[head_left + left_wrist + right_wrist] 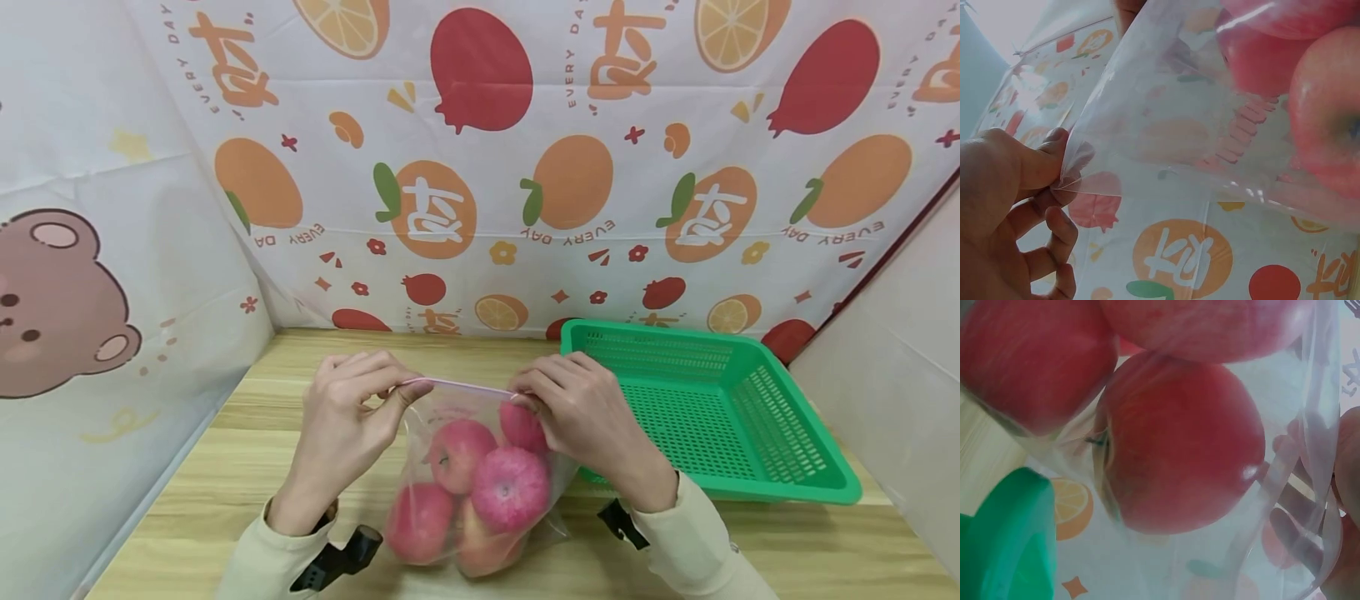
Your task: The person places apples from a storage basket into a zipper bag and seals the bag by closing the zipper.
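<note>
A clear plastic zip bag [442, 408] with a pink strip along its top edge holds several red apples [510, 489]. My left hand [352, 408] pinches the left end of the strip between thumb and forefinger. In the left wrist view, that hand [1029, 200] grips the bag's corner, its other fingers loosely bent. My right hand [581, 408] pinches the strip near its right end. In the right wrist view, one apple [1182, 444] shows large through the plastic, and the right hand [1341, 481] is partly cut off at the frame's edge.
A green perforated plastic basket [795, 483] stands to the right, just beyond my right hand. The wooden table [202, 483] lies beneath everything. A fruit-print cloth [495, 275] hangs behind, and a bear-print cloth [180, 350] hangs at the left.
</note>
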### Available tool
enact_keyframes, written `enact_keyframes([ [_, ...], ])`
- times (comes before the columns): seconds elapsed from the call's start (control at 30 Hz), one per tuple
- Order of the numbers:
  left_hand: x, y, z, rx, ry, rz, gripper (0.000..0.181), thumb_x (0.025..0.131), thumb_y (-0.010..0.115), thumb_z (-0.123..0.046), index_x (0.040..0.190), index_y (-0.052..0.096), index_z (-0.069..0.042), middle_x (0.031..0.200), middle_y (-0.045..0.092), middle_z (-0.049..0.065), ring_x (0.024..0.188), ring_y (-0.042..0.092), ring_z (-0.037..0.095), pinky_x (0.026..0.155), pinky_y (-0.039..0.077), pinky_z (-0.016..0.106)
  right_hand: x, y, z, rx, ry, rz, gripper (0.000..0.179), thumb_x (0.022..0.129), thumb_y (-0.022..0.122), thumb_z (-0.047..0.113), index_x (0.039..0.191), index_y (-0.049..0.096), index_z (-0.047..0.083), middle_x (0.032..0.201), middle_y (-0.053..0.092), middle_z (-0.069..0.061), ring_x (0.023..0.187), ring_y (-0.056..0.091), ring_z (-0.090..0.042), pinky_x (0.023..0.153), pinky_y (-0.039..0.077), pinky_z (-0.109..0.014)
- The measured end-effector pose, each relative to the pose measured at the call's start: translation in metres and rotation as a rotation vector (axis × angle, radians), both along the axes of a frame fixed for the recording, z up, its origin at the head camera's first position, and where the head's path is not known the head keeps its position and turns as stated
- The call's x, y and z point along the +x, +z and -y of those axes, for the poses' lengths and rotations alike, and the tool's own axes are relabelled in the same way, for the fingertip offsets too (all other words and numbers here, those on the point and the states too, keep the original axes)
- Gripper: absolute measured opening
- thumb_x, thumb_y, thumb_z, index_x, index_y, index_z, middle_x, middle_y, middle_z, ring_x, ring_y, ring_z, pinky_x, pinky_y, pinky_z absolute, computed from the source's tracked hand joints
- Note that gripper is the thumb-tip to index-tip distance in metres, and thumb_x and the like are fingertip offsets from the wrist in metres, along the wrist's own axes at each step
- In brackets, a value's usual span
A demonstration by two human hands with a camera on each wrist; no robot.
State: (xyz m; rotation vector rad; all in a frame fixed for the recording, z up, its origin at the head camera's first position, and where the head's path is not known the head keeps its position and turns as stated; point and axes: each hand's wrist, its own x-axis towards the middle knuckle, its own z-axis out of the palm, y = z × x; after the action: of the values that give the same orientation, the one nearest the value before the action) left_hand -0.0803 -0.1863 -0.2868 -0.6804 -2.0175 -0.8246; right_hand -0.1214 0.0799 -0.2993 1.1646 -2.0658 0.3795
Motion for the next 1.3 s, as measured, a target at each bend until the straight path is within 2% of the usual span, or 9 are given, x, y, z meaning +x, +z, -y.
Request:
enact_keyframes([
  [0.1,-0.001,0.000,0.002,-0.007,0.003,-0.025,0.011,0.073,0.087,-0.012,0.079,0.080,-0.019,0.072,0.069,-0.012,0.059,0.051,0.003,0.075,0.031,0.025,0.000,-0.001,-0.002,0.002,0.004,0.001,0.016,0.081,0.087,0.016,0.093,0.076,0.012,0.092,0.076,0.003,0.090,0.072,-0.015,0.083,0.057,-0.033],
  [0.17,-0.001,0.000,0.003,-0.008,0.006,-0.022,0.007,0.081,0.084,-0.024,0.079,0.080,-0.019,0.071,0.069,-0.012,0.059,0.051,0.004,0.075,0.031,0.025,0.000,-0.002,-0.004,-0.002,0.013,-0.001,0.016,0.081,0.087,0.015,0.093,0.077,0.012,0.092,0.076,0.003,0.090,0.072,-0.014,0.084,0.058,-0.033],
  [0.27,-0.001,0.000,0.004,-0.012,0.012,-0.016,0.029,0.091,0.071,-0.045,0.078,0.080,-0.019,0.071,0.068,-0.012,0.060,0.051,0.004,0.076,0.031,0.024,0.000,-0.003,-0.005,-0.008,0.020,-0.002,0.017,0.080,0.087,0.013,0.094,0.077,0.012,0.092,0.077,0.003,0.089,0.073,-0.015,0.083,0.058,-0.034],
  [0.37,-0.001,0.001,0.005,-0.017,0.015,-0.012,0.045,0.095,0.059,-0.055,0.078,0.080,-0.019,0.071,0.068,-0.012,0.060,0.051,0.003,0.075,0.031,0.024,0.000,-0.003,-0.005,-0.009,0.020,-0.001,0.018,0.079,0.088,0.013,0.094,0.077,0.011,0.093,0.077,0.003,0.089,0.074,-0.015,0.082,0.059,-0.034],
  [0.63,0.000,0.002,0.008,-0.024,0.026,-0.005,0.040,0.094,0.064,-0.052,0.079,0.080,-0.020,0.071,0.069,-0.012,0.057,0.046,0.002,0.075,0.031,0.024,0.001,-0.003,-0.006,-0.016,0.028,0.009,0.018,0.080,0.087,0.012,0.094,0.077,0.011,0.093,0.077,0.003,0.089,0.074,-0.015,0.082,0.061,-0.035],
  [0.77,0.000,0.002,0.010,-0.030,0.030,-0.002,0.045,0.095,0.058,-0.055,0.079,0.080,-0.019,0.071,0.069,-0.012,0.056,0.046,0.001,0.076,0.031,0.024,0.001,-0.003,-0.007,-0.017,0.035,0.008,0.017,0.081,0.086,0.012,0.095,0.076,0.011,0.093,0.077,0.002,0.087,0.074,-0.015,0.084,0.061,-0.035],
  [1.07,0.001,0.004,0.013,-0.043,0.051,-0.002,0.049,0.095,0.057,-0.057,0.078,0.080,-0.018,0.070,0.067,-0.013,0.056,0.043,0.001,0.076,0.030,0.024,-0.001,-0.004,-0.010,-0.009,0.035,0.012,0.021,0.077,0.089,0.011,0.094,0.077,0.009,0.093,0.077,-0.001,0.089,0.075,-0.018,0.091,0.058,-0.043],
  [1.2,0.002,0.005,0.014,-0.043,0.060,0.001,0.049,0.095,0.057,-0.057,0.078,0.080,-0.017,0.068,0.065,-0.013,0.055,0.041,0.001,0.075,0.029,0.024,-0.001,-0.003,-0.011,-0.004,0.031,0.011,0.021,0.077,0.089,0.011,0.094,0.077,0.008,0.094,0.077,-0.002,0.090,0.075,-0.018,0.089,0.059,-0.041],
  [1.3,0.002,0.005,0.015,-0.042,0.064,0.003,0.050,0.095,0.057,-0.058,0.078,0.080,-0.017,0.067,0.064,-0.013,0.055,0.040,0.001,0.075,0.029,0.024,-0.001,-0.003,-0.011,-0.002,0.028,0.015,0.021,0.078,0.089,0.012,0.094,0.076,0.009,0.093,0.076,-0.001,0.087,0.075,-0.017,0.082,0.062,-0.036],
])
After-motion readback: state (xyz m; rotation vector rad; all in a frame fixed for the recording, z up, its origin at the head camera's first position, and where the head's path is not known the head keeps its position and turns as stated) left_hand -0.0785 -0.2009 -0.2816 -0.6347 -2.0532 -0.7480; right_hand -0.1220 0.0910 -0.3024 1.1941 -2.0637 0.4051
